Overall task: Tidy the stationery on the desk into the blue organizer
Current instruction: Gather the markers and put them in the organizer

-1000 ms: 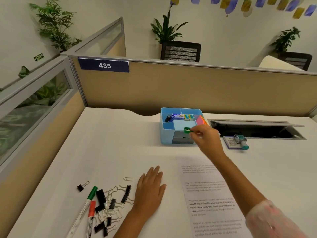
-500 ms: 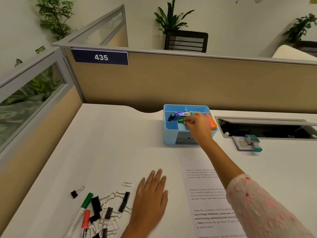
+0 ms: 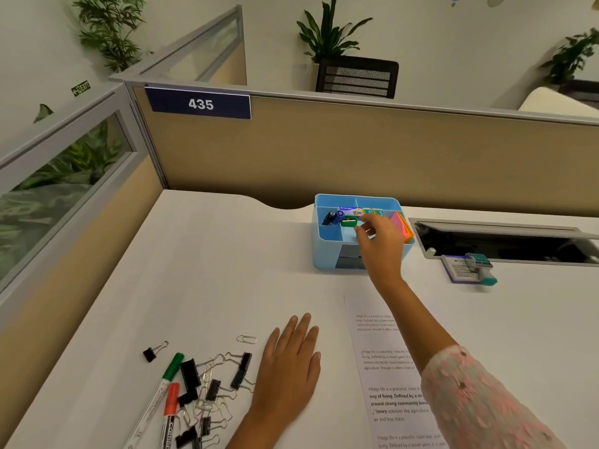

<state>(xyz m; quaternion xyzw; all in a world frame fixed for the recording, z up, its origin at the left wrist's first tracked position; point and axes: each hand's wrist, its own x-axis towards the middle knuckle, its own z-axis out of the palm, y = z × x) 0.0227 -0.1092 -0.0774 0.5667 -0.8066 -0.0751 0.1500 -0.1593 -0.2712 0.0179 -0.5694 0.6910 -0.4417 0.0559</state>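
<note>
Right hand (image 3: 379, 236): hovered above blue organizer (image 3: 327, 251), fingers loosely curled, holding nothing.
Left hand (image 3: 290, 367): lay flat, fingers straight, on worktop (image 3: 201, 270).
Green sharpener (image 3: 349, 221): sat inside organizer.
Binder clips (image 3: 207, 387), two markers (image 3: 162, 396): lay beside left hand.

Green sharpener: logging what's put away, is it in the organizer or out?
In. The sharpener lies inside the organizer, just clear of the right hand.

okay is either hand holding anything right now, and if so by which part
Nothing is held. The right hand hovers with loosely curled fingers over the blue plastic organizer, apart from the small green sharpener lying inside. The left hand rests flat on the white desk.
</note>
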